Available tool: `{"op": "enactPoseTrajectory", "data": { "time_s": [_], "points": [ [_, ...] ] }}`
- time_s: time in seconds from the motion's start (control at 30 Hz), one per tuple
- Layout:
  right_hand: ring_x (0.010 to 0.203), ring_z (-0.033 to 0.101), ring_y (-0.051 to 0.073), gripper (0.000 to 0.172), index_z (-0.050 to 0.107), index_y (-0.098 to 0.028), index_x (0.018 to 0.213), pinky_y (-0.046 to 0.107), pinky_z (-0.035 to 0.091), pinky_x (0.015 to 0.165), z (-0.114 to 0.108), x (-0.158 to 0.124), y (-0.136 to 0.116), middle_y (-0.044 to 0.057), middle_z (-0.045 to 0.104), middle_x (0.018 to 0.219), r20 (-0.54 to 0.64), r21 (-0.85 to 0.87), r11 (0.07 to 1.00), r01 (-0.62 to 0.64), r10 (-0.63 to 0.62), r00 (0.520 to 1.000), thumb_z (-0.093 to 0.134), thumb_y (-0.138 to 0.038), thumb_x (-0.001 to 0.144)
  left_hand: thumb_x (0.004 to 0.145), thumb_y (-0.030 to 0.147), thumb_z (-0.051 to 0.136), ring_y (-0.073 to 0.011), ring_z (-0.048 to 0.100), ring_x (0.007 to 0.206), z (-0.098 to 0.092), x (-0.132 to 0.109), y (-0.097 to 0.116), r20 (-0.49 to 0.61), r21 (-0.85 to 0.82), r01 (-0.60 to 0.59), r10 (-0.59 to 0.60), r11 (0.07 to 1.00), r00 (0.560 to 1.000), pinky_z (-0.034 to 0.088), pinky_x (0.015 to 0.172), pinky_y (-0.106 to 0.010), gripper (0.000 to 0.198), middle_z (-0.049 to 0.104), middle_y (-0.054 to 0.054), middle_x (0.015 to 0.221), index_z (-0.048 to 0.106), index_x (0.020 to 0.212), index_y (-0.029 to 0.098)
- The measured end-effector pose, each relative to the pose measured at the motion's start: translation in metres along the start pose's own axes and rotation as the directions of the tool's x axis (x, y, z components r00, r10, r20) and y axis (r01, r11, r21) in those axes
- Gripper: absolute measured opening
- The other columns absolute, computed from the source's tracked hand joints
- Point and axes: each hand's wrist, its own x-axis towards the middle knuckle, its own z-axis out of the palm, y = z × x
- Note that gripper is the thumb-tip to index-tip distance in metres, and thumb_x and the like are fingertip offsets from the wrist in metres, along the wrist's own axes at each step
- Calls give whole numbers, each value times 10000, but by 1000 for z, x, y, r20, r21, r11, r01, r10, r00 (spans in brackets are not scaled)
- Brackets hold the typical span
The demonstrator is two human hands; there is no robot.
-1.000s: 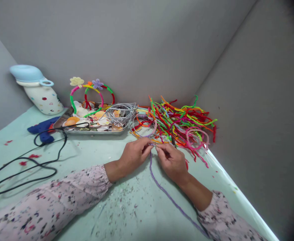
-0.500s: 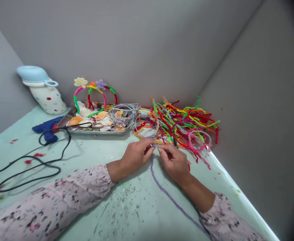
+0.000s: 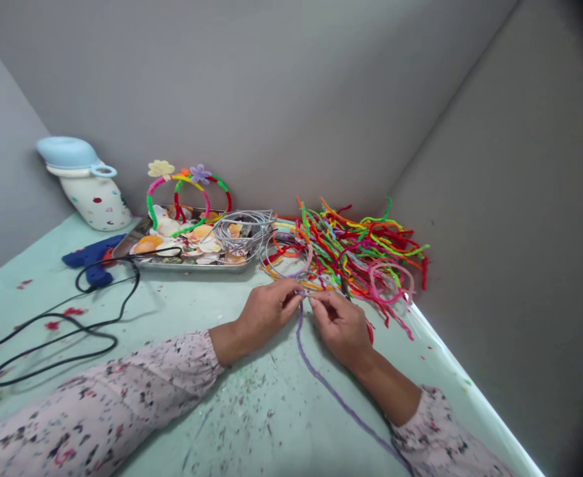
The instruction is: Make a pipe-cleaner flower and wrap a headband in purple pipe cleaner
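Observation:
My left hand (image 3: 266, 315) is closed in a pinch on a purple pipe cleaner (image 3: 321, 377), at a silvery wire hoop. The pipe cleaner's long tail hangs below the fingertips and curves to the lower right, passing under my right sleeve. Close by, fingertips almost meeting the left ones, my right hand (image 3: 344, 328) pinches the same spot; the wire hoop (image 3: 266, 255) seems to run between its fingers. Part of the hoop stands up behind the hands, with purple wrapping along one stretch. Fingers hide the exact point where pipe cleaner and wire meet.
A heap of coloured pipe cleaners (image 3: 366, 238) lies behind my right hand, with a pink ring (image 3: 393, 281) on it. A metal tray (image 3: 197, 267) holds shells, coiled wire (image 3: 246, 228) and flowered hoops. Further left are a blue glue gun (image 3: 90, 257), its black cord (image 3: 48, 318) and a bottle (image 3: 97, 199).
The whole view has shifted slightly. Both hands keep their pinch at nearly the same place, with only small finger movement; the purple tail hangs much as before.

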Motion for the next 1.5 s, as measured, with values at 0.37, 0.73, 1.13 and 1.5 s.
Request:
{"op": "enactPoseTrajectory", "data": {
  "time_s": [0.37,0.73,1.13,1.5],
  "points": [
    [684,635,144,119,648,-213,907,247,484,641,0,0,1,14,699,796,-6,-33,999,-12,12,1000,547,-240,850,848,160,550,-133,556,787,-3,0,2,-56,-87,-49,44,995,997,440,691,-241,188,599,-34,859,656,996,208],
    [684,639,130,136,656,-222,905,225,486,605,1,-1,-1,3,699,804,21,-39,999,27,-27,999,533,-213,845,847,158,560,-116,534,759,-3,-1,1,-87,-56,-73,68,996,994,427,672,-221,132,562,-19,826,677,885,206],
    [707,633,146,119,636,-213,932,258,495,670,2,0,2,19,686,819,-90,-48,999,14,-18,996,546,-240,860,839,285,558,-122,481,660,-5,0,8,-69,-37,89,-92,995,993,369,601,-237,118,549,2,743,566,859,169],
    [791,642,154,138,637,-204,960,268,489,726,0,2,1,31,694,870,-2,-87,991,96,-97,995,531,-227,874,870,346,462,-103,417,602,-7,7,4,208,-450,279,-204,848,957,326,573,-215,269,475,32,624,543,711,145]
  ]
}}
